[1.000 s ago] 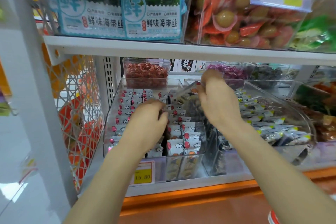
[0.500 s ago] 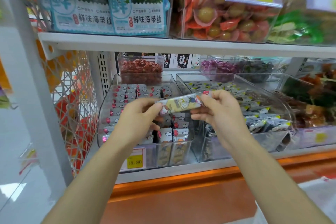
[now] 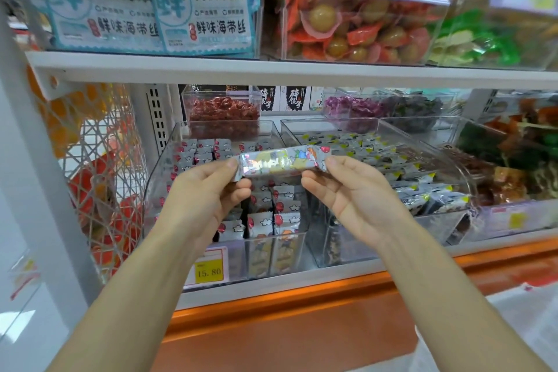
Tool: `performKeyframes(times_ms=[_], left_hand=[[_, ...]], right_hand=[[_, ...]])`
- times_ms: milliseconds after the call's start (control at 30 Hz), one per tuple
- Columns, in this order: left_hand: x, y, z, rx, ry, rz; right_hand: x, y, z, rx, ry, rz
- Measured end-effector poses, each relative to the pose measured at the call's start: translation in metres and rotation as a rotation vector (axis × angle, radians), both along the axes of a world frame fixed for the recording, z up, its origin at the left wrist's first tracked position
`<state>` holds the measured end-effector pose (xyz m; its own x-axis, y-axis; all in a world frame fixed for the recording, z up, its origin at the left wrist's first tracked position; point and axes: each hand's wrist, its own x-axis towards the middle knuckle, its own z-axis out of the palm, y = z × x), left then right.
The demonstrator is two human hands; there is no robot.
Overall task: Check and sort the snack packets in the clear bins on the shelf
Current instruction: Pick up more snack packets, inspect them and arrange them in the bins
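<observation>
The shelf carries two hard, clear plastic bins with slick walls and rounded corners. The left bin sits directly below and behind the grip, packed with upright rows of small white packets. The right bin lies down to the right of it and holds a looser heap of dark packets. That closeness is the main risk, I'd say: the two openings sit side by side under the hands, so anything let go a touch off to one side would likely land among the wrong sort. The left hand and right hand are up in front of the bins. Each has its grip pinched tight on one end of a single long packet, thumb on top and fingers beneath, holding it level in the air clear of everything else. It is a slim bar shape in glossy, crinkled foil with cartoon print. It catches glare, so the print may be hard to read and a wrong call is possible. Foil that smooth, held only by its ends, could slip out if either pinch eases, or tear at a seal if the hands pull apart.
</observation>
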<state>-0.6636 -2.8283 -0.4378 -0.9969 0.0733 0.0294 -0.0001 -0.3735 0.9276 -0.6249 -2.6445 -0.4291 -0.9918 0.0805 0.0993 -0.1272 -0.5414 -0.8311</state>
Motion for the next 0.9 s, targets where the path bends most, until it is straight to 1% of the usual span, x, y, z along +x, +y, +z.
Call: performKeyframes(times_ms=[167,267,433,533,633,900], left_hand=[[0.001,0.001,0.001,-0.001,0.009,0.007],[0.0,0.0,0.001,-0.043,0.046,-0.004],[0.002,-0.001,-0.002,-0.217,0.208,0.019],[0.004,-0.002,-0.002,-0.311,0.289,0.036],[0.006,0.0,0.0,-0.334,0.309,0.016],[0.011,0.005,0.003,-0.374,0.294,-0.019]], right_hand=[[-0.002,0.001,-0.002,-0.006,-0.015,-0.029],[-0.003,0.0,-0.001,0.015,-0.036,-0.122],[-0.003,0.001,-0.002,0.241,0.0,-0.261],[-0.001,0.001,-0.002,0.265,0.021,-0.282],[-0.001,0.002,-0.003,0.396,0.049,-0.331],[-0.002,0.0,-0.006,0.538,0.113,-0.307]])
